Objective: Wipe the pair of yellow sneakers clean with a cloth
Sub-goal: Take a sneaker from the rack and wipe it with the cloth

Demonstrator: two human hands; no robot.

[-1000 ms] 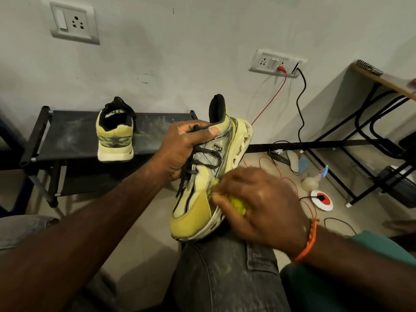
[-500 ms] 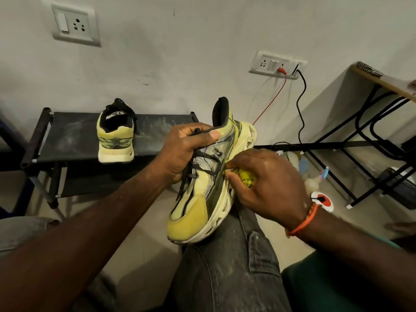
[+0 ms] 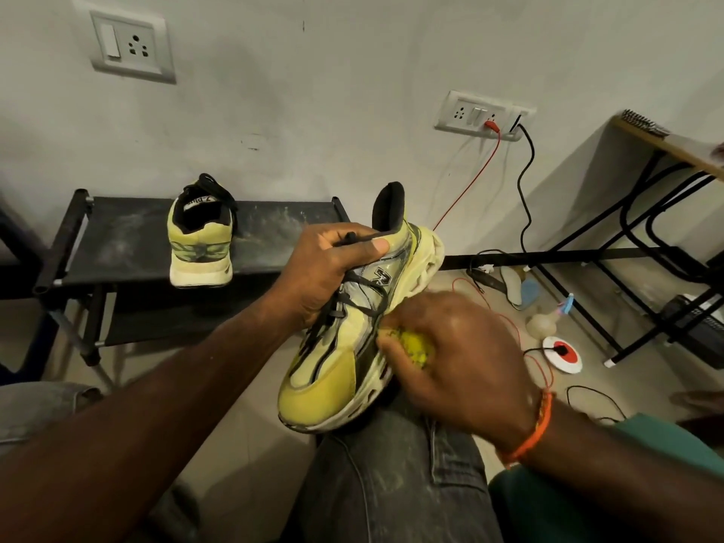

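One yellow sneaker [image 3: 333, 370] with black laces rests toe-down on my right knee. My left hand [image 3: 325, 268] grips it around the collar and upper laces. My right hand [image 3: 458, 354] holds a bunched yellow cloth [image 3: 415, 348] against the sneaker's right side, near the midsole; the hand is motion-blurred. The second yellow sneaker [image 3: 200, 241] stands heel toward me on a black shoe rack [image 3: 117, 237] by the wall.
Red and black cables [image 3: 525, 182] hang from a wall socket [image 3: 484, 115] down to the floor. A round white-and-red device [image 3: 562, 354], a small bottle [image 3: 542, 323] and insoles lie on the floor. A black-framed table [image 3: 646, 213] stands at right.
My right hand with the cloth slid up the sneaker's side toward the heel, then back down toward the midfoot. The sneaker tipped slightly; my left hand kept its grip.
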